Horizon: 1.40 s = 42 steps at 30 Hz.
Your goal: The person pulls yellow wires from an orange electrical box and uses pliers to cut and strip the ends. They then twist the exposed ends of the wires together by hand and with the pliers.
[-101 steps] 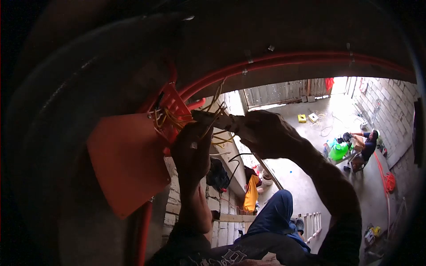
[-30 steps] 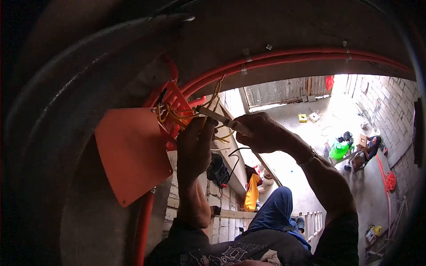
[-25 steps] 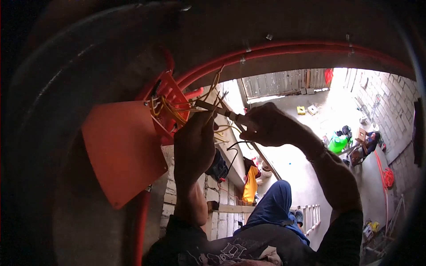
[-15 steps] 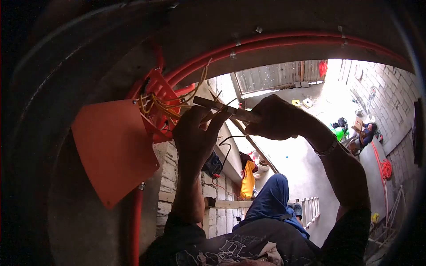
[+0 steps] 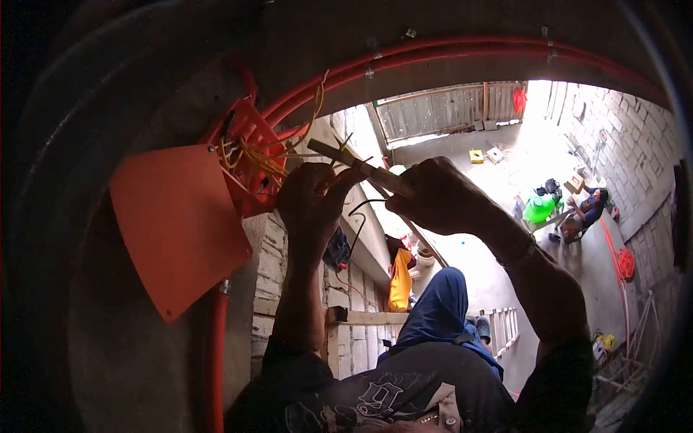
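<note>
My left hand (image 5: 310, 209) is raised near the orange electrical box (image 5: 254, 124), its thumb and fingers pinched on thin wire ends. In my right hand (image 5: 444, 198) is a long, flat, knife-like tool (image 5: 327, 149); its far end crosses over the left fingertips, against the wires. Exactly where it touches them is too dark to tell. Yellow wires (image 5: 253, 160) spill out of the box towards my left hand. A dark wire (image 5: 366, 203) curls below, between the two hands. An orange cover plate (image 5: 180, 224) hangs by a corner from the box.
Red conduits (image 5: 433, 52) run along the ceiling, and another conduit (image 5: 218, 353) lies beneath the plate. Below my knee stands a wooden ladder (image 5: 372, 317). A yellow cloth (image 5: 401, 285) hangs by the brick wall. On the floor far below, a person (image 5: 588, 209) sits near a green container (image 5: 539, 207).
The whole view has shifted a little, with the box and plate now higher and further left. My right hand has tilted the tool slightly more steeply. Both hands keep their grips.
</note>
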Each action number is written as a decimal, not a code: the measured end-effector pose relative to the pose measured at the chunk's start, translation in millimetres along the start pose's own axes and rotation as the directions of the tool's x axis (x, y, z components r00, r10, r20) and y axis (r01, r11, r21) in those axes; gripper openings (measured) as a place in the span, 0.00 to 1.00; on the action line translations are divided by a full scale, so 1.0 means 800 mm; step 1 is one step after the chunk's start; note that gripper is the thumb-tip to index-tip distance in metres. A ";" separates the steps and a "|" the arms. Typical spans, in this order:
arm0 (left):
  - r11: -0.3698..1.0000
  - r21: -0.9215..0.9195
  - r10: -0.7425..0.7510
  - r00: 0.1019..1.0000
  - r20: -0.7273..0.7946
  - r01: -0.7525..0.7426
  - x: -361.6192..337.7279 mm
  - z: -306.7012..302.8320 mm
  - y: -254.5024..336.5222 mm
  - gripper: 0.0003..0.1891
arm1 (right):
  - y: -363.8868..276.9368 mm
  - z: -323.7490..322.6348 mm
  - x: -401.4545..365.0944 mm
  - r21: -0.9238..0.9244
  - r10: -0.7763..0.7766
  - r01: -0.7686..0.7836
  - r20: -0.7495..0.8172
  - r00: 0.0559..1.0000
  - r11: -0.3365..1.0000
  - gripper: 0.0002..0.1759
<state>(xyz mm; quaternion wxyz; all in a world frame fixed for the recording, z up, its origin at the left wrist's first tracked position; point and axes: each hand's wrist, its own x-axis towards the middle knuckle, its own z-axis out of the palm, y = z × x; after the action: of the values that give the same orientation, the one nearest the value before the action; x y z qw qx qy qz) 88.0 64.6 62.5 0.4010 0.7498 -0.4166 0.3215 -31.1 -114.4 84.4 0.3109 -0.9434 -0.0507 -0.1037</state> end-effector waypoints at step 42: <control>0.980 -0.198 -0.042 0.998 -0.045 0.032 0.004 -0.007 0.041 0.13 | 0.100 0.041 -0.127 0.531 0.346 0.028 -0.590 0.729 0.847 0.16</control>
<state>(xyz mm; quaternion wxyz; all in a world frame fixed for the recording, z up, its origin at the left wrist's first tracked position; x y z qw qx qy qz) 59.6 57.6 78.5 0.4893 0.7060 -0.4223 0.2895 -112.0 -162.4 -10.8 0.5518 -0.7278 0.1225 -0.3884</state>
